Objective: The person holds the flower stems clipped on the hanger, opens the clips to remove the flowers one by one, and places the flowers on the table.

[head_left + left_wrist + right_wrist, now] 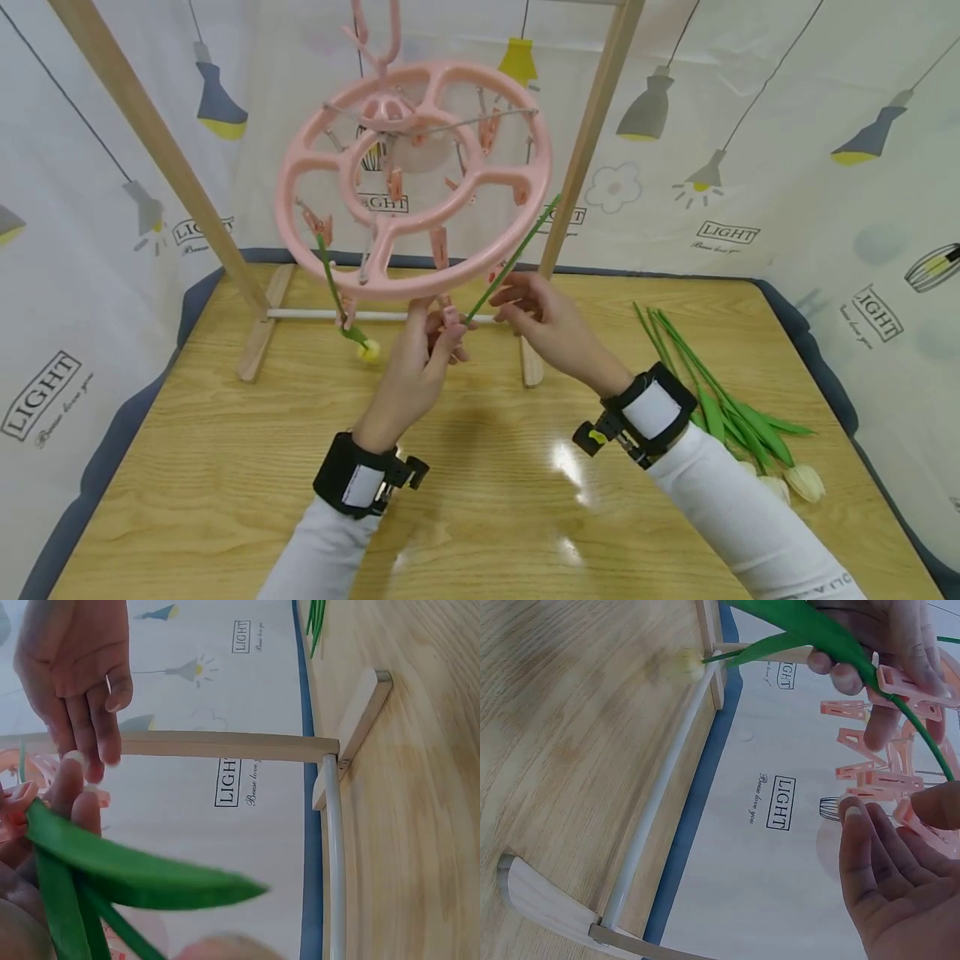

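Note:
In the head view my left hand (408, 371) pinches a pink clothespin (449, 312) beneath a round pink hanging rack (427, 286). A green stem (519, 252) slants up and right from this clothespin. A broad green leaf (142, 862) spreads below it in the left wrist view; the blossom is hidden behind my hand in the head view. My right hand (562, 333) is beside the stem, fingers loosely bent and thumb apart. In the right wrist view its fingertips are close to other clothespins (885, 780). A yellow tulip (367, 350) hangs blossom down from the rack's left side.
A wooden stand (588, 142) with a white crossbar (315, 314) frames the rack. Several white tulips (806, 482) with green stems lie on the wooden table (465, 508) at the right. A printed cloth (847, 75) stands behind and around the table.

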`<state>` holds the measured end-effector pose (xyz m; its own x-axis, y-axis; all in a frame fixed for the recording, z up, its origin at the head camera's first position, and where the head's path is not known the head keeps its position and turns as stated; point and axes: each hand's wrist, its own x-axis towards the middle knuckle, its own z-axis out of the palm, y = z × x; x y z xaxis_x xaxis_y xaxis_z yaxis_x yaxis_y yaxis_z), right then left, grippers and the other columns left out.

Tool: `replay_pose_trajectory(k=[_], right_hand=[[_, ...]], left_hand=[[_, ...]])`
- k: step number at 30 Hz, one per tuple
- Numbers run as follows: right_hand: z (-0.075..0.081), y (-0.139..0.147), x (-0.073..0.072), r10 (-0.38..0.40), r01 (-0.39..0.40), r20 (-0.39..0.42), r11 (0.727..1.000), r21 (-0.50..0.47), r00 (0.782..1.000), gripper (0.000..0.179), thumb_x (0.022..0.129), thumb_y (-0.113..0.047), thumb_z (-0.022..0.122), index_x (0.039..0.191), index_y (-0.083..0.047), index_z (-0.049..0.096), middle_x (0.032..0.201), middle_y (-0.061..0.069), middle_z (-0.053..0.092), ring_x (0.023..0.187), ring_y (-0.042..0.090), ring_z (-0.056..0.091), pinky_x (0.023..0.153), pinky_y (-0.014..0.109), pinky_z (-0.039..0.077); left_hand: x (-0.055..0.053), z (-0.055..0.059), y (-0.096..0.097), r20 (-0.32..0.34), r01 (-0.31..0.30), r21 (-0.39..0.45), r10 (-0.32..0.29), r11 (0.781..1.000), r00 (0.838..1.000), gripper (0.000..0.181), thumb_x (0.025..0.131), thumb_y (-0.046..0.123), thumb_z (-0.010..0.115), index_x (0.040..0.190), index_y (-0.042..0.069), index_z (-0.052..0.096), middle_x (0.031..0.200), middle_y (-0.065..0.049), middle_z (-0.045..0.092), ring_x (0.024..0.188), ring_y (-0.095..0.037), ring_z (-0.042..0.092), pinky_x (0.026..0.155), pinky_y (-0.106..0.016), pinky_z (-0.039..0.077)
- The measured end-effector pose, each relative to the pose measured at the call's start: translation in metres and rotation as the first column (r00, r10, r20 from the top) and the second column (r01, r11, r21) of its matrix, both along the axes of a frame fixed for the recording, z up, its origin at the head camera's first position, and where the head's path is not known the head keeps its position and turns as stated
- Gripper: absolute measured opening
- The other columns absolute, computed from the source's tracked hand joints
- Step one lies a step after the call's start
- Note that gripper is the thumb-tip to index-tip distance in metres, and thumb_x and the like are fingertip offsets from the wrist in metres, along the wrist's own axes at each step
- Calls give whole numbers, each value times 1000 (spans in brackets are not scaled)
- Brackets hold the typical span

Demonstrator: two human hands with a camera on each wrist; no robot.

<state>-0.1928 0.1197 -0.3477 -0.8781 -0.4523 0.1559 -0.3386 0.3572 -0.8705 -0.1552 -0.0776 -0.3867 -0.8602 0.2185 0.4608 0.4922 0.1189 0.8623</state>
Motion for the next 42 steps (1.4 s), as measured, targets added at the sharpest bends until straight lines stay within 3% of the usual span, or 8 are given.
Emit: replay_pose_trajectory(k=[6, 10, 14, 17, 22, 31, 37, 42], right_hand=[[5, 2, -1, 28, -18, 128, 997, -79, 991, 44, 101, -12, 48, 142, 1, 40, 127, 28, 61, 112, 34, 61, 85, 45, 56], [11, 2, -3, -3, 32, 219, 991, -130, 976, 42, 101, -24, 50, 136, 1, 48, 122, 30, 64, 109, 31, 64, 84, 39, 57], [15, 0, -5, -41, 76, 215, 985, -157, 976, 46, 101, -34, 48, 130, 2, 52, 116, 26, 68, 105, 27, 66, 86, 39, 56], [15, -2, -7, -52, 91, 175, 971, -220, 983, 44, 102, -32, 47, 128, 3, 52, 104, 9, 74, 100, 21, 68, 82, 32, 57], [13, -5, -8, -27, 67, 98, 902, -427, 995, 26, 103, -16, 46, 123, 0, 52, 93, -13, 75, 91, 11, 70, 70, 21, 58], [17, -5, -3, 91, -33, 48, 721, -692, 995, 21, 102, -2, 40, 121, -9, 45, 105, 1, 67, 96, 18, 66, 85, 32, 60], [17, -5, 0, 221, -122, 50, 698, -706, 974, 30, 103, 0, 33, 128, -16, 32, 113, 6, 52, 103, 22, 60, 89, 38, 59], [15, -8, 0, 217, -154, 1, 696, -702, 976, 33, 102, 5, 31, 125, -17, 26, 109, 7, 53, 98, 21, 61, 85, 38, 60]], left_hand=[[2, 3, 0, 88, 4, 21, -6, 1000, 996, 37, 102, 16, 48, 136, 9, 35, 100, -22, 56, 93, -29, 69, 73, -45, 62], [3, 4, -1, 86, -22, 19, 21, 1000, 996, 37, 100, 15, 51, 135, 6, 41, 101, -24, 62, 98, -30, 69, 77, -45, 61], [2, 5, -3, 53, -63, -27, 64, 998, 997, 40, 100, 14, 53, 138, 6, 43, 101, -26, 68, 97, -28, 69, 77, -47, 60], [3, 6, -5, 62, -57, -45, 60, 997, 996, 41, 100, 16, 52, 139, 9, 43, 103, -26, 69, 97, -28, 69, 80, -49, 60], [1, 5, -6, 79, -29, -43, 33, 999, 996, 41, 101, 16, 51, 140, 8, 41, 103, -27, 67, 98, -29, 69, 83, -48, 60], [0, 5, -6, 84, 2, -10, -1, 1000, 996, 35, 102, 14, 49, 134, 2, 42, 97, -28, 69, 92, -32, 68, 81, -51, 59], [2, 6, -5, 110, 15, 72, -23, 997, 994, 34, 101, 10, 49, 133, 0, 42, 93, -30, 66, 90, -36, 69, 82, -51, 59], [2, 6, -5, 121, 4, 85, -15, 996, 992, 35, 101, 9, 48, 135, -1, 42, 94, -30, 64, 92, -37, 69, 81, -53, 59]])
